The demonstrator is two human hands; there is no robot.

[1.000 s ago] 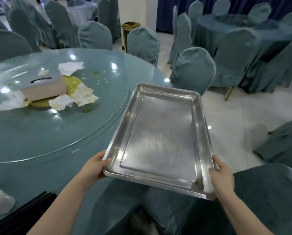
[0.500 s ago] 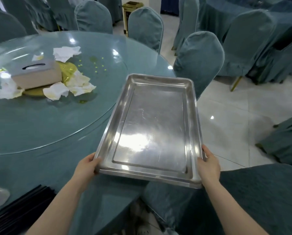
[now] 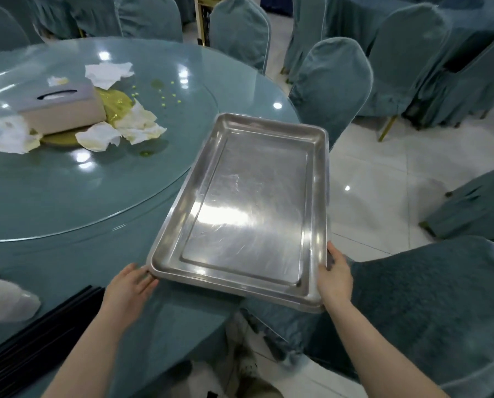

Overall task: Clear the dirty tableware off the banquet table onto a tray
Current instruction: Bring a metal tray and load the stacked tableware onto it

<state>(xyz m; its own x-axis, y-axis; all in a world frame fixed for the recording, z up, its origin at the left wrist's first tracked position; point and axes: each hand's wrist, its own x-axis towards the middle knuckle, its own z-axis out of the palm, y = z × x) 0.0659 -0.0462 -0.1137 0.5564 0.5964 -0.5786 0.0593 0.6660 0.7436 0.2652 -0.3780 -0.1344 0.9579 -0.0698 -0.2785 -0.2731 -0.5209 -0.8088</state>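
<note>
An empty steel tray (image 3: 245,214) lies lengthwise over the right edge of the round banquet table (image 3: 67,268), its right side hanging past the edge. My right hand (image 3: 335,278) grips the tray's near right rim, thumb on top. My left hand (image 3: 131,285) lies flat on the tablecloth with straight fingers touching the tray's near left corner. A blurred white piece of tableware (image 3: 2,297) sits at the left edge of the view. No dishes are on the tray.
On the glass turntable (image 3: 67,196) stand a tissue box (image 3: 62,110), crumpled napkins (image 3: 136,126) and a yellow spill (image 3: 116,101). Black sticks (image 3: 39,326) lie near the table's front edge. Covered chairs stand behind the tray (image 3: 331,87) and at my right (image 3: 429,311).
The tray has come down and leftward over the table edge. My left hand has loosened from gripping the corner to lying flat beside it.
</note>
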